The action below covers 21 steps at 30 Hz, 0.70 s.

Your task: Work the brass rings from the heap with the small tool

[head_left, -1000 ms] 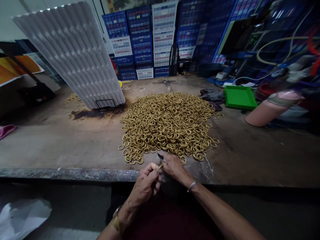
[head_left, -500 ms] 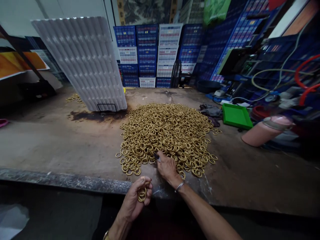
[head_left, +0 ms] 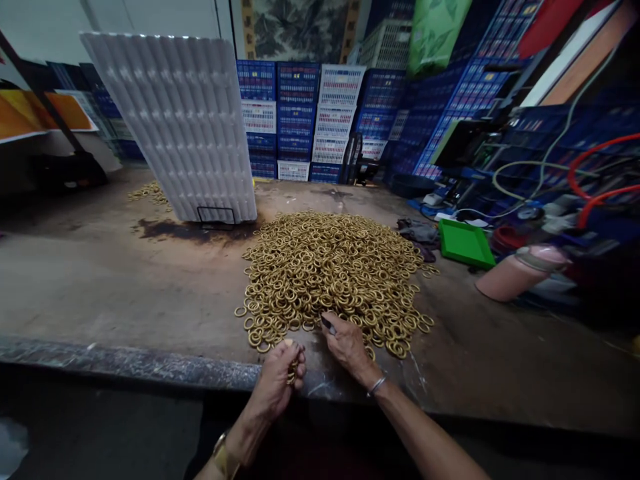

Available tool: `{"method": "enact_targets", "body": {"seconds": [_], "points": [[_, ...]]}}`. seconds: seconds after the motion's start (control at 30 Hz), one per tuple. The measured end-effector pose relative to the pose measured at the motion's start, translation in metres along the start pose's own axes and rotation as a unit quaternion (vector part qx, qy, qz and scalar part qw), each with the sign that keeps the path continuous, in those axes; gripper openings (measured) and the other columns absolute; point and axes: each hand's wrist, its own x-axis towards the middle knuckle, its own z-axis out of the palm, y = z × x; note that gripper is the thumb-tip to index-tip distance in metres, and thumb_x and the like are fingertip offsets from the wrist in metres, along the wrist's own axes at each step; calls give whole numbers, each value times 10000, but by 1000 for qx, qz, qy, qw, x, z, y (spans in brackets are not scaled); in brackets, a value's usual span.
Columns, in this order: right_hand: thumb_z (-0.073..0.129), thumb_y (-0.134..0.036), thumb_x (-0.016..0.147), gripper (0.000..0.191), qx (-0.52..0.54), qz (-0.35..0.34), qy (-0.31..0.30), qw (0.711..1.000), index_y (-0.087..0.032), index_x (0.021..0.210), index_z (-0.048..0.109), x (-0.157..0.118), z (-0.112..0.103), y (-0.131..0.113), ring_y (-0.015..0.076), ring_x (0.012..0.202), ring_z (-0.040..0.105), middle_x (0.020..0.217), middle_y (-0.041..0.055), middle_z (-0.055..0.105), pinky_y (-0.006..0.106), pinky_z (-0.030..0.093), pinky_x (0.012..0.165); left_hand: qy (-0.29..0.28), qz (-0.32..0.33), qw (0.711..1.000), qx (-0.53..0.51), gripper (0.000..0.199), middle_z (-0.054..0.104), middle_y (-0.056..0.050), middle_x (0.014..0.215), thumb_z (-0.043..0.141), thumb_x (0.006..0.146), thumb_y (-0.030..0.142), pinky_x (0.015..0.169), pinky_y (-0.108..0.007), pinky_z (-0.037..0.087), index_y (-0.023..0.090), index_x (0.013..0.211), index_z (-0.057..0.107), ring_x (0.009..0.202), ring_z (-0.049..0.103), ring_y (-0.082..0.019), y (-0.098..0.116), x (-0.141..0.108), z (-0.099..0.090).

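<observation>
A wide heap of brass-coloured rings (head_left: pixel 340 267) lies on the worktable (head_left: pixel 190 293) in front of me. My left hand (head_left: pixel 279 377) is curled round several rings (head_left: pixel 293 371) at the table's front edge; its fingers hide part of them. At the near side of the heap, my right hand (head_left: pixel 347 340) is closed, with thumb and fingers pressed together. A small dark piece (head_left: pixel 327 325) shows at its fingertips, too unclear to name. A metal bangle (head_left: pixel 377 385) circles the right wrist.
A tall ribbed, whitish panel (head_left: pixel 175 127) stands in a black wire holder (head_left: pixel 216 217) on the left, with more rings (head_left: pixel 149 193) behind. On the right are a green tray (head_left: pixel 466 244), a dark cloth (head_left: pixel 418 231) and a pink bottle (head_left: pixel 520 272). Stacked crates (head_left: pixel 297 120) line the back.
My left hand has turned and closed more over its rings, raised slightly towards the heap. My right hand has shifted a little right and nearer me. The camera view has tilted slightly.
</observation>
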Motion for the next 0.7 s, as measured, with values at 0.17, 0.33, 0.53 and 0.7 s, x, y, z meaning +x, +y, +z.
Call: {"method": "enact_targets", "body": {"seconds": [0.17,0.33,0.53,0.7], "points": [[430,-229,800,214,69,7,-47,997,-177,625,542,-3,-7,-10,84,498,375,531,-31,474,189,264,495,42,75,984,157,336,459,70,557,561,725,469,337,-146,286,178,883,508,392,396,-53,-6,9,3],[449,-277,808,207,166,26,-101,981,-160,679,561,-9,-16,-23,82,523,373,581,-27,491,188,289,500,35,131,960,247,295,442,76,515,522,763,407,376,-164,310,176,945,515,383,388,-63,-7,12,8],[502,-306,767,200,257,75,-127,955,-147,663,566,-14,-19,-30,75,537,371,569,-36,465,183,300,492,39,186,942,275,159,449,60,514,531,759,327,410,-182,301,173,789,557,397,376,-66,-5,13,10],[499,-448,736,275,410,236,-147,869,-175,703,493,-21,-15,-32,45,378,316,530,-65,452,171,236,360,31,190,937,291,151,458,53,511,516,774,322,447,-192,317,181,723,538,427,389,-81,-5,9,11]]}}
